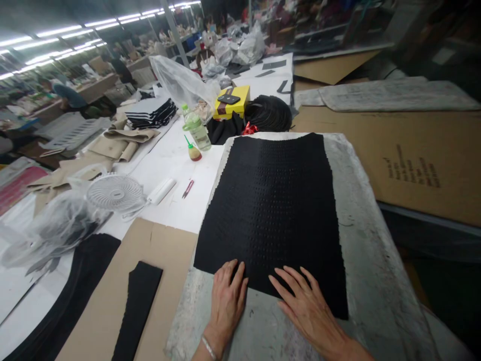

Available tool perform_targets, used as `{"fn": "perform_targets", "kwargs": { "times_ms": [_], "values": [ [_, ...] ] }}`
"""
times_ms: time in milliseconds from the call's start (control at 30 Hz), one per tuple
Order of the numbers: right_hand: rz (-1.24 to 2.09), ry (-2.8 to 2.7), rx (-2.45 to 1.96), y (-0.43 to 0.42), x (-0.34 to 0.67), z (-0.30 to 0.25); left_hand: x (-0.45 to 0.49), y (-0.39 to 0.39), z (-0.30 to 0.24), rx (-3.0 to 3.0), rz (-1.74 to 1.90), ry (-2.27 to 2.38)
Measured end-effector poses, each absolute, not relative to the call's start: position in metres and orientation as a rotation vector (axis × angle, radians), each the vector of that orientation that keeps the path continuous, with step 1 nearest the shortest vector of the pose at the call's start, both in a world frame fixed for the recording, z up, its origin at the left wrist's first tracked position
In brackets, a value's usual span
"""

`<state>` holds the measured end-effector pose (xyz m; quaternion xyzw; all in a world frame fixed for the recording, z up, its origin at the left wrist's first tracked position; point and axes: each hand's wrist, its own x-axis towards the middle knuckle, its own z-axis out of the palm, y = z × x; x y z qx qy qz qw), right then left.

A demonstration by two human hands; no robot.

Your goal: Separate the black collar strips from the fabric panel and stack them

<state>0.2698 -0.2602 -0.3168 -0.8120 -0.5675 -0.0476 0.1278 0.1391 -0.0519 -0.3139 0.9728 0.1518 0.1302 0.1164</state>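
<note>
A large black fabric panel [270, 210] with rows of small raised dots lies flat on a grey, worn work board [372, 240]. At its near left edge, my left hand [228, 296] rests with the fingers stretched forward onto the cloth and a bracelet at the wrist. My right hand [304, 301] lies palm down on the near edge further right, fingers spread. Neither hand grips anything. Left of the board, a narrow black fabric piece [139, 306] rests on a brown cardboard sheet [169, 245].
On the white table at left are a fan [116, 193], thread snips [188, 188], a small oil bottle [194, 152] and a water bottle [199, 133]. Beyond stand a yellow box [240, 95] with a phone [229, 99] and a black coil [268, 113]. Cardboard [443, 165] extends to the right.
</note>
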Motion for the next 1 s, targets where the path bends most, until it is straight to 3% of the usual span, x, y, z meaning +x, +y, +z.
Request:
{"fn": "perform_targets", "kwargs": {
  "times_ms": [733, 1000],
  "values": [
    [-0.049, -1.521, -2.48, -0.281, 0.279, -0.315, 0.146, -0.042, -0.332, 2.794, 0.595, 0.466],
    [-0.302, -1.42, -2.387, -0.313, 0.292, -0.345, 0.148, -0.052, -0.316, 2.738, 0.531, 0.615]
  ]
}}
